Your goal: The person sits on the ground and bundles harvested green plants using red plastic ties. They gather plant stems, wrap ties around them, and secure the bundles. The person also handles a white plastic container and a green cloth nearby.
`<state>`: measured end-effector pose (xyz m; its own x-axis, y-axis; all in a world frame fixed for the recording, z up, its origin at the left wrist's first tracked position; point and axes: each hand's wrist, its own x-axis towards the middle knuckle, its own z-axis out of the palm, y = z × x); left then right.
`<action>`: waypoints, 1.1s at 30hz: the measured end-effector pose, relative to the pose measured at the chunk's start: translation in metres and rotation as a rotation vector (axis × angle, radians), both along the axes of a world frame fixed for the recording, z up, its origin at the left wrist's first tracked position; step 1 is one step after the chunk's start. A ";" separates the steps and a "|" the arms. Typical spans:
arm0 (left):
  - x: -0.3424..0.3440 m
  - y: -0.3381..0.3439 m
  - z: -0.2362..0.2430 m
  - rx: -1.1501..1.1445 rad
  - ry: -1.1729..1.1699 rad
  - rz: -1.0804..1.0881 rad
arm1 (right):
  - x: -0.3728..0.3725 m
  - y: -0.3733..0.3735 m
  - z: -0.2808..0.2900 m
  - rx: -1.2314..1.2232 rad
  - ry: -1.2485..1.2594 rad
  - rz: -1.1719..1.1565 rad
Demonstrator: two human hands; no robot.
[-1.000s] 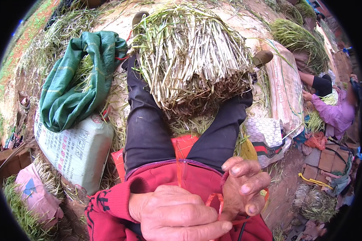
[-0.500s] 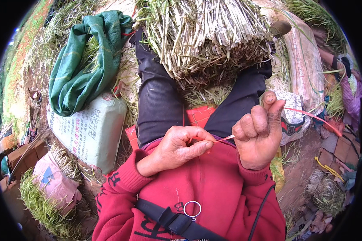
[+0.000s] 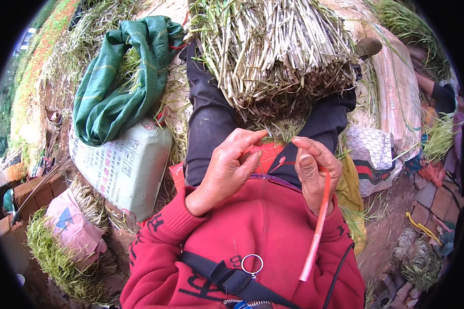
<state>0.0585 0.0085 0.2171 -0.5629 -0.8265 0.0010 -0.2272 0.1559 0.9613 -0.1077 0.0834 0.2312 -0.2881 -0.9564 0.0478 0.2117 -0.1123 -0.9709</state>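
Observation:
A big bundle of pale green stalks [image 3: 278, 51] lies across my legs in dark trousers. Just below it, my left hand [image 3: 227, 170] hovers over my lap with its fingers spread and bent, holding nothing that I can see. My right hand [image 3: 314, 172] pinches a thin red plastic strip [image 3: 317, 226]; the strip hangs down over my red sweater, and a short frayed end sticks out toward the left hand. The two hands are a small gap apart.
A green cloth sack [image 3: 121, 77] and a white printed sack [image 3: 121, 165] lie on my left. A pink bag [image 3: 72, 226] rests on a grass bundle at the lower left. Another person [image 3: 446, 98] sits at the far right among more greens. Patterned bags [image 3: 371, 152] lie on my right.
My hands have lowered and come apart. The red strip, stretched out to the right half a second ago, now hangs down from my right hand. The left hand has loosened its pinch.

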 end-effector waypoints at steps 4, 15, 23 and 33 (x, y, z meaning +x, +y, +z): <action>-0.008 0.003 -0.011 -0.217 0.063 -0.054 | 0.032 -0.010 -0.021 -0.104 0.251 0.076; 0.024 0.006 0.005 0.021 0.101 0.023 | 0.007 -0.015 -0.013 -0.298 0.412 -0.132; 0.012 0.023 -0.008 1.110 0.393 0.234 | 0.032 0.011 -0.023 -0.254 0.568 0.238; 0.028 0.021 -0.019 1.012 0.549 0.163 | 0.034 0.022 -0.034 -0.087 0.495 0.363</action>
<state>0.0861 0.0296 0.1979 -0.5784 -0.6517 -0.4907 0.3118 -0.7325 0.6052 -0.0737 0.1049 0.1977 0.1309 -0.9759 0.1745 -0.2222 -0.2004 -0.9542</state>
